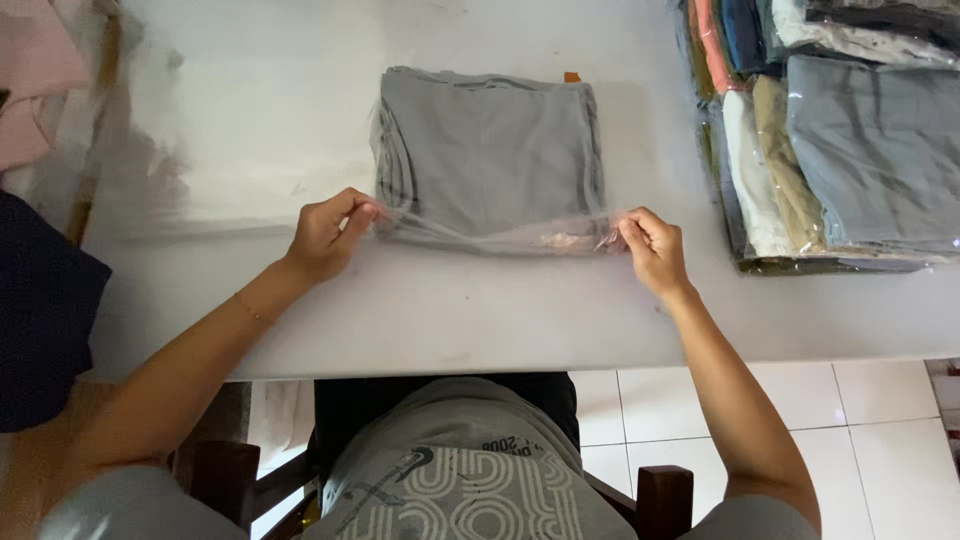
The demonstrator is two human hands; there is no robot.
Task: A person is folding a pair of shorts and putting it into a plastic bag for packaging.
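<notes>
At the far left edge lies a pink cloth, with a dark blue cloth below it beside the white table. A flat stack of clear plastic bags rests on the table's left part. The left hand is closed, pinching the left corner of a clear bag's open flap. Inside that bag sits a folded grey shirt, lying flat at the table's middle, with a small orange tag at its far edge. The right hand is closed too, pinching the flap's right corner. At the right stands a pile of bagged shirts: grey on top, with cream, tan, orange and blue folds showing at its side.
</notes>
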